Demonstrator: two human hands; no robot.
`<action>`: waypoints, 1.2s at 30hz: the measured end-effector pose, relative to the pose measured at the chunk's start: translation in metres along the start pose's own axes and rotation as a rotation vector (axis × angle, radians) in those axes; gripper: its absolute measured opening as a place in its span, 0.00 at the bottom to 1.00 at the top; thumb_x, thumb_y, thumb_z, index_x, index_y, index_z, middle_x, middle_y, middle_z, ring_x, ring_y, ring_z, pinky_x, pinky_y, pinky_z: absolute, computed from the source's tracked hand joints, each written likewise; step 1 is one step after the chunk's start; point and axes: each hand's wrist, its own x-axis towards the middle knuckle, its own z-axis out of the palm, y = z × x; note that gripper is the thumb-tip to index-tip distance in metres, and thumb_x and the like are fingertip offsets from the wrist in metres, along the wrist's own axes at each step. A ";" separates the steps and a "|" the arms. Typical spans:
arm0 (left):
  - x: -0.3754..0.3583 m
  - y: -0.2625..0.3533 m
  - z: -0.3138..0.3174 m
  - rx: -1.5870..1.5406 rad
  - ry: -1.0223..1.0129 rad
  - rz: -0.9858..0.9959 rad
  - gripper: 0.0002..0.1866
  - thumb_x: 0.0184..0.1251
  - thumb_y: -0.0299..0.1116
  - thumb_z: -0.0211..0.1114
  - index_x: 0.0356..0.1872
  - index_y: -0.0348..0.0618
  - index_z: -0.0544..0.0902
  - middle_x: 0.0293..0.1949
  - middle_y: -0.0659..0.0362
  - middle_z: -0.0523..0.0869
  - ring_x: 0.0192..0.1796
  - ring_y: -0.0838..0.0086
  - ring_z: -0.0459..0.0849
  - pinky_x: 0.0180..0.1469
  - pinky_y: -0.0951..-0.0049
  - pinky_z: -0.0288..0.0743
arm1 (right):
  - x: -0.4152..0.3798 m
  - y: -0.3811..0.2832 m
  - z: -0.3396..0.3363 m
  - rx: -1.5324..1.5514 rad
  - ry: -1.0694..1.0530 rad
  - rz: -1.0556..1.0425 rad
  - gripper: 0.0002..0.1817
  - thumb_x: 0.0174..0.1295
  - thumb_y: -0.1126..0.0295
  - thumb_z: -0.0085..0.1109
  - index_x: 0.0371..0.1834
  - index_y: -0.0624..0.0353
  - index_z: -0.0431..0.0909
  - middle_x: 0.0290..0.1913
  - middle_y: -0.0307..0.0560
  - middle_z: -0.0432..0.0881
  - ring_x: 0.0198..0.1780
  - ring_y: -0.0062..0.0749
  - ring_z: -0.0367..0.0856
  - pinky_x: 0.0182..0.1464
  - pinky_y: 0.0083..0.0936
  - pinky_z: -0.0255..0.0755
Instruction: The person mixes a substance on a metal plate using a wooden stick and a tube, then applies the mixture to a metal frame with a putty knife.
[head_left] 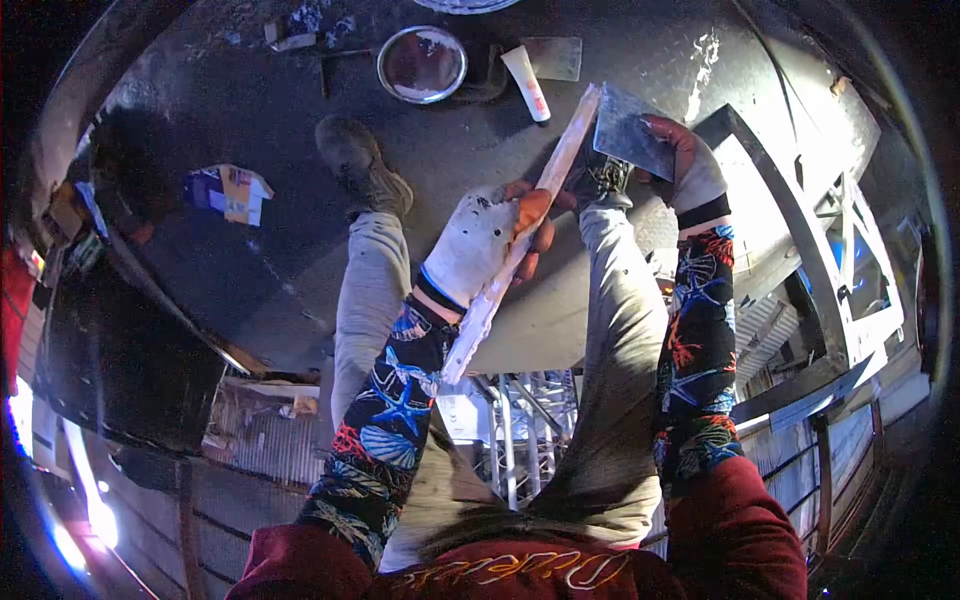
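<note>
Red hoodie with partly readable yellow script, patterned sleeves, left hand in white glove clamped around a long pale strip held over the knees, right hand gripping a metal scraper blade at the strip's far end, beyond them a white tube and a round tin with pale residue on the dark floor

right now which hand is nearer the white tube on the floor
Right. The right hand, holding a flat scraper blade, sits just right of the white tube. The left hand, gripping a long white strip, is lower and farther from it.
</note>
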 end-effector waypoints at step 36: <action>0.025 -0.042 0.009 1.151 0.464 0.505 0.20 0.61 0.45 0.69 0.41 0.37 0.85 0.27 0.46 0.84 0.31 0.56 0.86 0.35 0.60 0.75 | 0.019 0.033 -0.022 -0.098 -0.333 -0.488 0.26 0.69 0.57 0.54 0.56 0.73 0.76 0.57 0.60 0.80 0.61 0.41 0.79 0.67 0.37 0.71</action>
